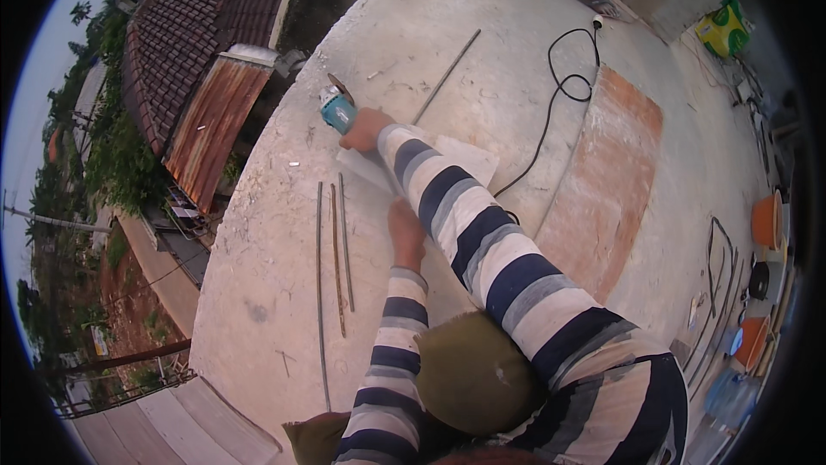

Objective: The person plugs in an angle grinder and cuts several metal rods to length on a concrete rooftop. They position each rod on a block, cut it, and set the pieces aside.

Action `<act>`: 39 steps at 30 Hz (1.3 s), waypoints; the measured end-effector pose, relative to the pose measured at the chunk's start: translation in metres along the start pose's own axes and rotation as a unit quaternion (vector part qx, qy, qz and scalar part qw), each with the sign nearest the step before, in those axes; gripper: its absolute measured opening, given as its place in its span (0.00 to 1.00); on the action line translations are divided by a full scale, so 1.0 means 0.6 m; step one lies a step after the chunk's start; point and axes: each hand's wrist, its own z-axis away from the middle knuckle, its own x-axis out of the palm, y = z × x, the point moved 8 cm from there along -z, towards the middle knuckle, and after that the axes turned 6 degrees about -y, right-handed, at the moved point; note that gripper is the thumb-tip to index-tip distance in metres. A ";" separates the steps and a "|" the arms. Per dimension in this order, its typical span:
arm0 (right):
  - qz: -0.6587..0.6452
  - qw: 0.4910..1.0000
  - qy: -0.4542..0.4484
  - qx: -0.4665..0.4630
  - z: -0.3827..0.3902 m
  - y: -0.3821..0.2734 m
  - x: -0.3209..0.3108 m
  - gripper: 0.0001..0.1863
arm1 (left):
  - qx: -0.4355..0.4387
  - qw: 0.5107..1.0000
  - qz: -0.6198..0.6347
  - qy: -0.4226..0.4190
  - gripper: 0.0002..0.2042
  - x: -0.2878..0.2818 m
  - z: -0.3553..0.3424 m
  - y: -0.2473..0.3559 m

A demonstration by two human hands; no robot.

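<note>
My right hand is wrapped round the body of a teal angle grinder, whose disc stands at its far end. The grinder is low over the pale concrete, near the slab's left edge. Closer to me, my left hand is down by the floor with its fingers closed. What they hold is hidden. White sheet material lies beside both hands, partly under my right forearm. A thin metal rod runs away from my right wrist. Left of my left hand lie several thin rods, roughly side by side.
The slab's rough edge drops off at left toward tiled roofs. A black cable loops across the floor beside a reddish-white board. Another person's foot is at the far right. Orange buckets line the right side.
</note>
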 end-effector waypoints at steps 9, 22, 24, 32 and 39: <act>0.003 1.000 0.018 0.003 0.001 0.005 -0.020 0.35 | -0.021 0.999 0.030 0.006 0.13 0.010 -0.005 0.032; 0.013 1.000 0.005 0.006 0.001 0.006 -0.020 0.36 | -0.038 0.999 0.014 0.011 0.19 0.013 -0.004 0.042; 0.008 1.000 0.005 0.007 0.003 0.002 -0.018 0.35 | -0.031 0.999 -0.004 0.018 0.19 0.008 -0.003 0.041; 0.008 1.000 0.005 0.020 -0.003 0.004 -0.019 0.34 | -0.073 0.997 -0.001 -0.022 0.22 0.012 -0.013 0.017; 0.017 1.000 0.016 0.012 -0.008 0.025 -0.022 0.35 | -0.071 0.997 0.001 0.002 0.22 0.028 -0.006 0.026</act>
